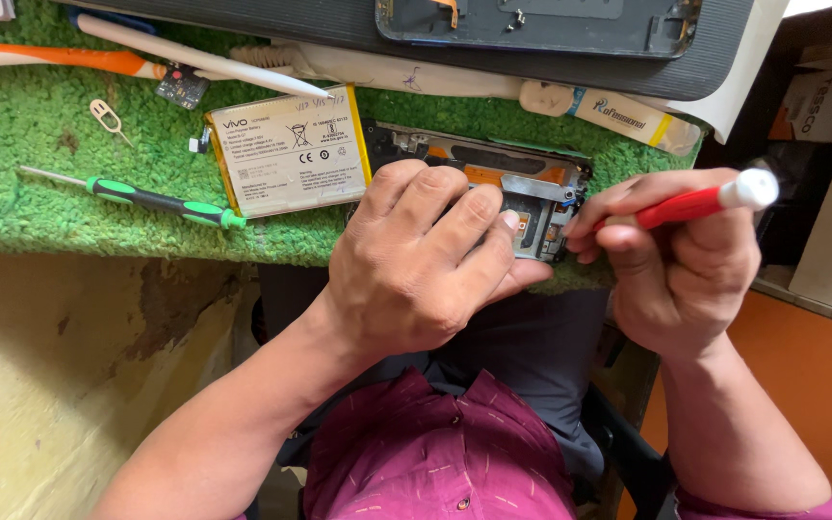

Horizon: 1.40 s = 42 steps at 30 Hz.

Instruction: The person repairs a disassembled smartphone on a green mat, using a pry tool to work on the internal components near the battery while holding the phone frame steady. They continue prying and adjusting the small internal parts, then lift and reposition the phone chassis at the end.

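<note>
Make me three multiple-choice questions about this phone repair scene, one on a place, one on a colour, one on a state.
1. Where does the flat white rectangular battery lie?
A. on the green fuzzy mat
B. on the person's lap
C. inside the opened phone frame

2. What colour is the tool handle in the right hand?
A. green
B. red with a white cap
C. orange

3. What is the left hand doing?
A. resting on the phone frame
B. holding the green-handled screwdriver
C. hanging free

Answers: 1 A, the battery sits on the mat beside the frame. 2 B, the red-handled tool shows it. 3 A, its fingers cover the frame.
</note>
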Each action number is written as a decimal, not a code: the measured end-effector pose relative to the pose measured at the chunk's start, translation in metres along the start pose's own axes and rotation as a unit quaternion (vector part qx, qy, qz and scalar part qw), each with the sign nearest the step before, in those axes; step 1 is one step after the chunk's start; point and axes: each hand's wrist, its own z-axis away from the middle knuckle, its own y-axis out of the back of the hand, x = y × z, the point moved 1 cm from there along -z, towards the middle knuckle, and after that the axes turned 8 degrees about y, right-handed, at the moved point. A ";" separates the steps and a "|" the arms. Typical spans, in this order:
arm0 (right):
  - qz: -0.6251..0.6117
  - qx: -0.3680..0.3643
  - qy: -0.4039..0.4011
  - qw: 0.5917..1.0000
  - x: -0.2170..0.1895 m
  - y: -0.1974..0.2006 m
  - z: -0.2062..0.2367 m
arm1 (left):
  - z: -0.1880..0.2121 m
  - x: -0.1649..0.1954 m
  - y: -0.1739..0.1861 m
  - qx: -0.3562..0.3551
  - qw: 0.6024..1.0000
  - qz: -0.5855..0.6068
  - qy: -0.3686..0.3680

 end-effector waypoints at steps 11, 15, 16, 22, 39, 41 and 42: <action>-0.002 0.013 0.036 0.999 0.004 0.000 0.004 | 0.000 0.000 0.000 -0.003 1.000 -0.002 0.002; 0.000 0.003 0.046 0.999 0.005 0.000 0.005 | -0.001 0.000 0.000 -0.004 1.000 -0.001 0.003; -0.001 0.001 0.048 0.999 0.005 0.000 0.005 | -0.001 0.000 0.000 -0.003 1.000 -0.001 0.002; -0.010 0.001 0.000 1.000 0.003 0.005 0.005 | -0.001 0.001 0.000 -0.002 1.000 -0.001 0.002; -0.003 -0.015 0.033 0.999 0.001 0.001 0.002 | -0.001 0.000 0.000 -0.001 1.000 0.002 0.005; -0.007 -0.012 0.035 0.999 0.001 0.000 0.003 | -0.001 0.000 0.000 -0.003 1.000 0.001 0.005; -0.007 -0.008 0.036 0.999 0.001 0.000 0.004 | -0.001 0.001 0.000 -0.004 1.000 0.001 0.005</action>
